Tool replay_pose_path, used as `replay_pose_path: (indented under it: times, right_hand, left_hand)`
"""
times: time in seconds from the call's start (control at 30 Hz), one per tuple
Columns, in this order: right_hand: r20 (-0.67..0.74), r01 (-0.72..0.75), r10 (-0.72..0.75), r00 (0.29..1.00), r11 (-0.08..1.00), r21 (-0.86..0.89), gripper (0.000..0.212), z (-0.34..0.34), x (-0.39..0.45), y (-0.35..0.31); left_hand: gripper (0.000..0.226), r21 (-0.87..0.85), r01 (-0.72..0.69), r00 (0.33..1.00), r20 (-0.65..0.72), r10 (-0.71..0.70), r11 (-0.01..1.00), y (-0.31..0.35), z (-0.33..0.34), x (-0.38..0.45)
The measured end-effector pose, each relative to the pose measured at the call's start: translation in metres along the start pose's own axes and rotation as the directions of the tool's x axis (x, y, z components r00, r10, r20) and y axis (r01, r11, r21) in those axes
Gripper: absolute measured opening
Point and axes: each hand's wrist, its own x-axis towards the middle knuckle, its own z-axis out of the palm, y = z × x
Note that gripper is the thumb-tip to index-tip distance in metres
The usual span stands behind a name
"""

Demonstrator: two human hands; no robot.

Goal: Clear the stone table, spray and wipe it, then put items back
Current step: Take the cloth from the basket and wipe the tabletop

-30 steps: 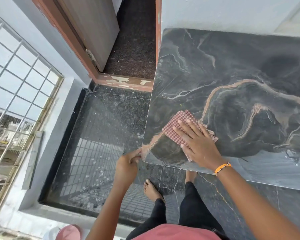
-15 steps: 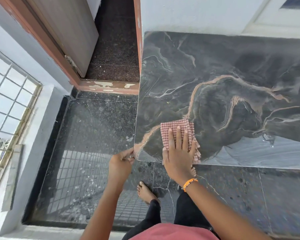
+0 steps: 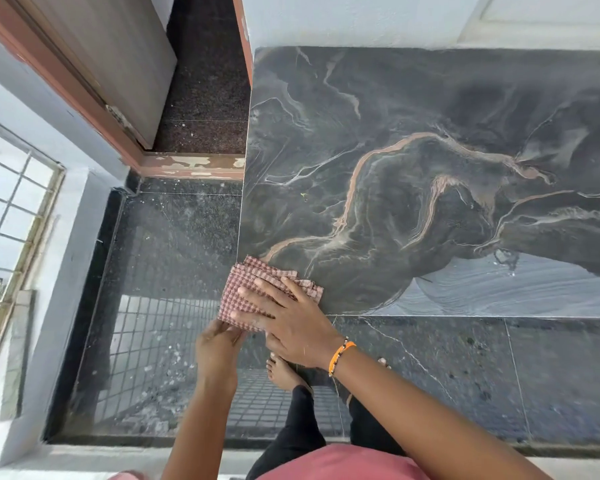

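Observation:
The dark stone table (image 3: 413, 168) with orange and white veins fills the right of the view. A folded red-and-white checked cloth (image 3: 246, 284) lies at the table's near left corner, partly hanging past the edge. My right hand (image 3: 288, 320), with an orange wristband, presses flat on the cloth with straight fingers. My left hand (image 3: 217, 344) sits just below that corner, cupped under the overhanging cloth; whether it touches the cloth is unclear.
Speckled dark floor (image 3: 174, 271) lies left of and below the table. An open wooden door (image 3: 118, 57) and its worn threshold (image 3: 191, 166) are at the upper left. A barred window (image 3: 11, 209) is on the far left. My bare feet (image 3: 284, 372) stand by the table.
My right hand has slid the cloth left and toward me, from the table surface to the near left corner and partly over the edge. My left hand has moved under that corner.

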Motion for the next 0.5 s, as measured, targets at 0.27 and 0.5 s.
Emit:
replay_pose_path:
  times: [0.27,0.5]
  right_hand:
    - [-0.063,-0.186,0.185,0.981,0.982,-0.022,0.063,-0.004,-0.095,0.078]
    - [-0.045,-0.584,0.584,0.811,0.811,0.004,0.061,-0.019,-0.193,0.164]
  left_hand:
    - [0.057,0.776,-0.583,0.655,0.273,0.705,0.241,-0.034,0.045,-0.039]
    - [0.05,0.745,-0.652,0.536,0.585,0.609,-0.142,-0.04,0.088,-0.049]
